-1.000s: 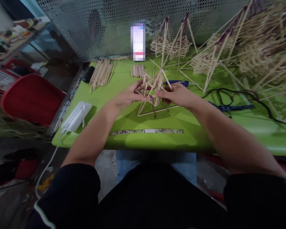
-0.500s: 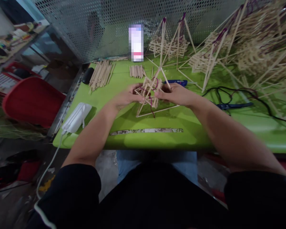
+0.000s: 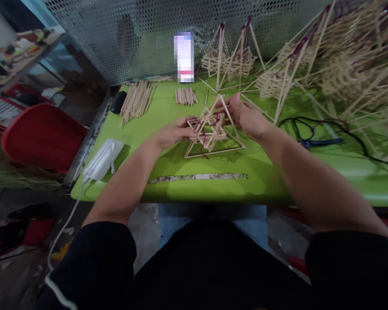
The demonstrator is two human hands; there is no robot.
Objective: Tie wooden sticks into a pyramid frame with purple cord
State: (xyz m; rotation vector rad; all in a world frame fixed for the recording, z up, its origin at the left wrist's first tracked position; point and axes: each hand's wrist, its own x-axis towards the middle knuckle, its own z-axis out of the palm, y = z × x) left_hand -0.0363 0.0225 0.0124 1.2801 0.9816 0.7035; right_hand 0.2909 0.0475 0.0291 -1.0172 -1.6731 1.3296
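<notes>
A small frame of thin wooden sticks (image 3: 210, 133) with purple string stands within a triangle of longer sticks on the green table. My left hand (image 3: 177, 132) grips the frame's left side between thumb and fingers. My right hand (image 3: 245, 115) is at the upper right of the triangle, beside its top corner. Its fingers are partly behind the sloping stick, and whether they hold anything is unclear. Purple string hangs from the front of the frame.
Behind lie a bundle of sticks (image 3: 137, 102), short sticks (image 3: 186, 96) and an upright phone (image 3: 184, 58). Many finished stick frames (image 3: 355, 73) crowd the right. Pliers (image 3: 323, 142) and a black cable (image 3: 358, 133) lie nearer. A white power strip (image 3: 104, 159) sits left.
My right hand has let go of the frame's right side and moved up and right, now covering the blue tool's place. The frame looks more spread out and its right side shows.
</notes>
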